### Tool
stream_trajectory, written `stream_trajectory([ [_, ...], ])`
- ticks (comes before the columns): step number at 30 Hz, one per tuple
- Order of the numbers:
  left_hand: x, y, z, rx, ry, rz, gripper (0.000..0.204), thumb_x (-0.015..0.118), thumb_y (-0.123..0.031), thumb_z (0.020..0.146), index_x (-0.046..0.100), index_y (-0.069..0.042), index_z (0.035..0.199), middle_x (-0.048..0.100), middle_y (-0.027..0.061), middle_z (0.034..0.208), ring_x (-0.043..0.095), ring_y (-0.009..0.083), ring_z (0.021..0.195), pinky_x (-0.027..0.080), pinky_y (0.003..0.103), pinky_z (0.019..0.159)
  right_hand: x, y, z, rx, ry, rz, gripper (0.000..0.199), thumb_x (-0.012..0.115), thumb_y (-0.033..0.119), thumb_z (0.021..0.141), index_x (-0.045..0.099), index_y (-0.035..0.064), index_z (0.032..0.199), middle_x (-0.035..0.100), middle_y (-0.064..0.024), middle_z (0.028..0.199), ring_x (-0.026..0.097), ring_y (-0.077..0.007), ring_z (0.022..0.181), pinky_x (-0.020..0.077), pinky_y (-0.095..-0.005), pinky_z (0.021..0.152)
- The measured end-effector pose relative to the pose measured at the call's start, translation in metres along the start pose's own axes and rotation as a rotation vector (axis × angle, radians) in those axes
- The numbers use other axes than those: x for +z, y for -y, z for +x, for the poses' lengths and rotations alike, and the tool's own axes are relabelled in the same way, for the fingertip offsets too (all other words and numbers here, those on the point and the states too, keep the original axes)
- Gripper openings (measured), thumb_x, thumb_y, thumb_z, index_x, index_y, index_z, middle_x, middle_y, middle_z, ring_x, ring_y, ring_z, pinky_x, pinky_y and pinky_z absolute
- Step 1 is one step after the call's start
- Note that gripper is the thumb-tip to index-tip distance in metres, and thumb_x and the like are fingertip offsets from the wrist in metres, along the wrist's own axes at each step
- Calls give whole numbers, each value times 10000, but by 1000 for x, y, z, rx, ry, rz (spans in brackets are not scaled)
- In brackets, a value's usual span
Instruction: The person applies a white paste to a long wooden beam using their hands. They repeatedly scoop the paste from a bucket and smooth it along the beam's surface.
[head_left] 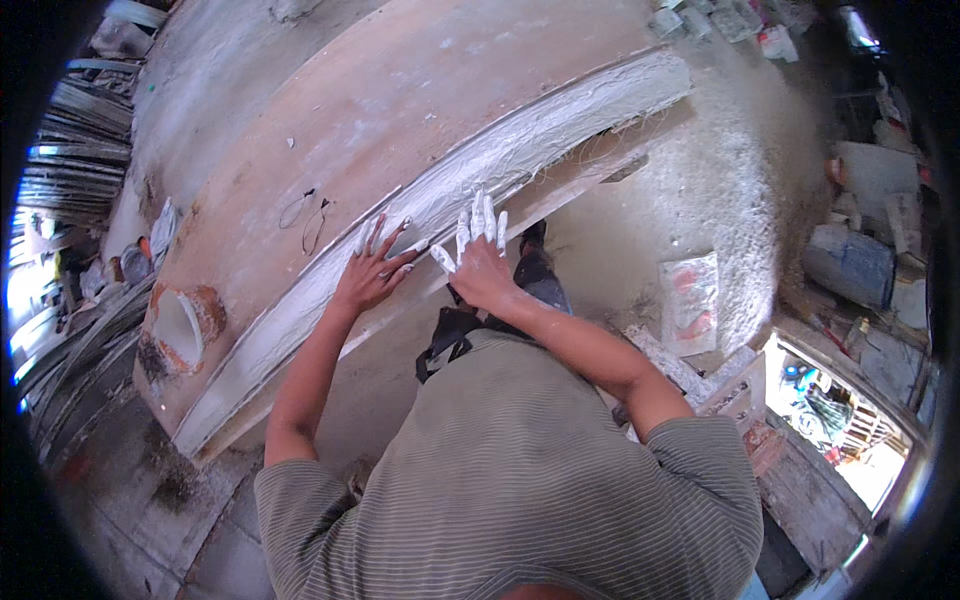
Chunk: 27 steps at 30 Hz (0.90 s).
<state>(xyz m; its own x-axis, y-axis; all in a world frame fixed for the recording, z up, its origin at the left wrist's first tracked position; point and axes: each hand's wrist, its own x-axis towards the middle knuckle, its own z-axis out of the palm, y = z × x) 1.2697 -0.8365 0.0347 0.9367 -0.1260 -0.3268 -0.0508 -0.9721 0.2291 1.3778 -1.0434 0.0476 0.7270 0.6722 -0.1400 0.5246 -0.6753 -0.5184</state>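
Observation:
A long strip of wet white plaster [570,120] runs diagonally along the near edge of a wide, pinkish workbench [330,130]. My left hand [372,268] lies on the strip's middle stretch, fingers spread, with white smears on the fingertips. Just to its right, my right hand [478,250] rests on the plaster, its fingers stretched forward and thickly coated white. Neither hand holds anything. Loose pale fibres [560,155] stick out from the strip's near side toward its right end. Both palms' undersides are hidden.
A round, white-lined pot [187,325] stands at the bench's left end. Thin dark wire loops [314,220] lie on the bench. White powder covers the floor [740,220] at right, beside a printed sack [690,300]. Bundled strips [85,140] are stacked at far left.

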Motion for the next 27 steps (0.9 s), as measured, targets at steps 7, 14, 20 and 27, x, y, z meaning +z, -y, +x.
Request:
stream_trajectory([
  [7, -2, 14, 18, 144, -78, -22, 368, 418, -463, 938, 564, -358, 1259, 199, -31, 1539, 40, 266, 1441, 304, 519, 1056, 20, 10, 18, 301, -153, -39, 807, 465, 433, 902, 218, -182, 1363, 128, -373, 1447, 12, -452, 1393, 3, -566, 1112],
  [14, -32, -15, 57, 210, 1, -169, 380, 415, -409, 947, 557, -288, 1278, 242, -3, 1522, 60, 256, 1437, 166, 515, 1129, 6, -52, 40, 238, 191, -267, 556, 433, 371, 908, 458, 23, 1341, 171, -284, 1487, 78, -430, 1398, 56, -572, 1108],
  [20, -3, -4, 42, 302, -74, 13, 447, 427, -415, 937, 520, -182, 1307, 319, -2, 1490, 116, 228, 1432, 338, 471, 1041, 25, 10, 1, 226, -66, -25, 793, 358, 509, 938, 301, -170, 1344, 96, -372, 1459, 10, -441, 1401, 19, -562, 1108],
  [27, -14, -51, 159, 429, -235, 55, 475, 378, -423, 957, 440, -190, 1366, 297, 27, 1500, 268, 178, 1372, 396, 394, 947, -4, -103, 49, 376, -379, -61, 619, 459, 396, 927, 411, -82, 1319, 245, -304, 1440, 163, -481, 1351, 145, -543, 1106],
])
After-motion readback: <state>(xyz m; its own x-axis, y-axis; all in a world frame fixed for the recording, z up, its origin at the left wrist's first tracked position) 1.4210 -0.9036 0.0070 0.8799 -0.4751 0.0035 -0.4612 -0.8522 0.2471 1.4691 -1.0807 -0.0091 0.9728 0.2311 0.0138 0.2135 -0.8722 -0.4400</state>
